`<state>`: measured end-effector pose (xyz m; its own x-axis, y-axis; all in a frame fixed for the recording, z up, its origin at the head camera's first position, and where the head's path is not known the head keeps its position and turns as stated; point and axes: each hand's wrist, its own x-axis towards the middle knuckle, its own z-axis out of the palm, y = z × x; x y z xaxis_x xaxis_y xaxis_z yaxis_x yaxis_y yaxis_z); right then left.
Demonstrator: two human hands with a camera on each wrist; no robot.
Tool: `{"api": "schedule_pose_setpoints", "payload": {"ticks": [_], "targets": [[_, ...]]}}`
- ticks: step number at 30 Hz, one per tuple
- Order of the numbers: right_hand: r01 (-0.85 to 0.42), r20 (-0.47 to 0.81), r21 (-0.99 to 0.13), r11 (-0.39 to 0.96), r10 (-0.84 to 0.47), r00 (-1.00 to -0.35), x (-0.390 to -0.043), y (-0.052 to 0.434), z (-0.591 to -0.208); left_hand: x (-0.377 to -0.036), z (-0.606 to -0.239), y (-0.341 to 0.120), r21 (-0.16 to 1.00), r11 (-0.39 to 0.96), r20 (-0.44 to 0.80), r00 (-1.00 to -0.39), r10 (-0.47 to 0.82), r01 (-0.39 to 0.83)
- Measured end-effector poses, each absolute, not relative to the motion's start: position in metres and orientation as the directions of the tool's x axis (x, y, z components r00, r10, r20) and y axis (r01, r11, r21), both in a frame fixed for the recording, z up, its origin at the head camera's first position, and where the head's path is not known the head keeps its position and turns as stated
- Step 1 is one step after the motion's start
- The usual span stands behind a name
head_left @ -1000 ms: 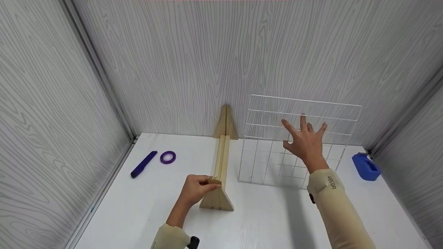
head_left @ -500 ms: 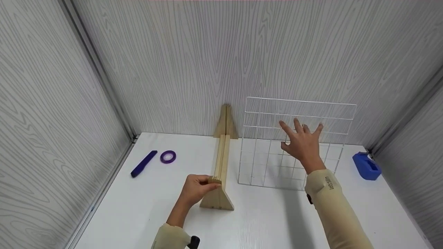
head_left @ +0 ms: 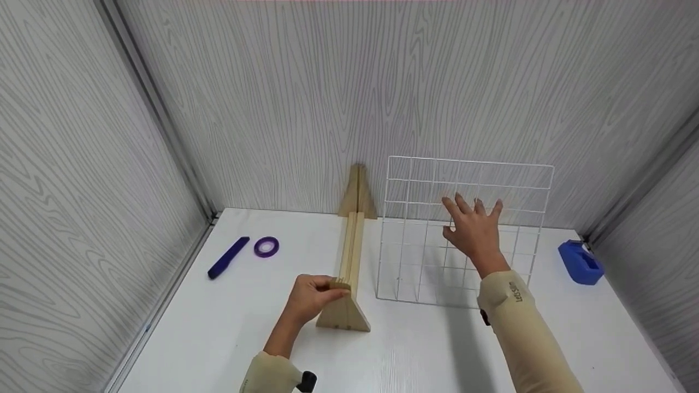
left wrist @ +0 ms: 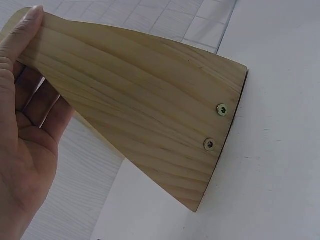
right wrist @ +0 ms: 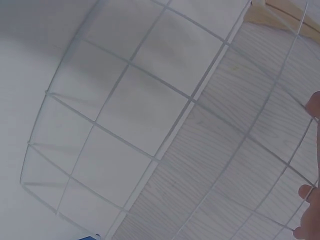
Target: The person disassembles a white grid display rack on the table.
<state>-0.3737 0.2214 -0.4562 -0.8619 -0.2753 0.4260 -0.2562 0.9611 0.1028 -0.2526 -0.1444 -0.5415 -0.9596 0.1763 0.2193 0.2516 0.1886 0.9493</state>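
Note:
My left hand [head_left: 308,297] pinches the narrow top of the near wooden end piece [left wrist: 140,100], thumb on its outer face. This tapered end belongs to a wooden stand [head_left: 352,245], whose two parallel rails run back to a matching far end. Two hex-socket bolts show low on the near end in the left wrist view. My right hand [head_left: 474,232], fingers spread across several cells, holds a white wire grid panel [head_left: 404,245] raised on edge right of the stand. Fingertips [right wrist: 306,191] show at the grid's wires in the right wrist view.
A purple box-cutter-like bar [head_left: 228,257] and a purple tape roll [head_left: 266,247] lie on the white table [head_left: 295,349] at left. A blue tape dispenser [head_left: 580,262] stands at right. Grey wood-grain panels [head_left: 273,109] enclose the back and sides.
The right hand and wire grid have moved slightly left and toward me, and the grid's top edge sits lower in view. My left hand has kept its pinch on the stand.

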Motion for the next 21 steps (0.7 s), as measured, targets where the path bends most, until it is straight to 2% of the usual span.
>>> {"api": "schedule_pose_setpoints", "payload": {"ticks": [11, 21], "targets": [[-0.254, 0.384, 0.03, 0.967, -0.246, -0.89, -0.373, 0.222, -0.464, -0.254, -0.543, -0.144, 0.954, 0.191, 0.196, -0.963, 0.187, 0.231], [-0.264, 0.347, 0.018, 0.964, -0.254, -0.903, -0.374, 0.216, -0.471, -0.254, -0.542, -0.146, 0.944, 0.225, 0.202, -0.962, 0.183, 0.241]]}}
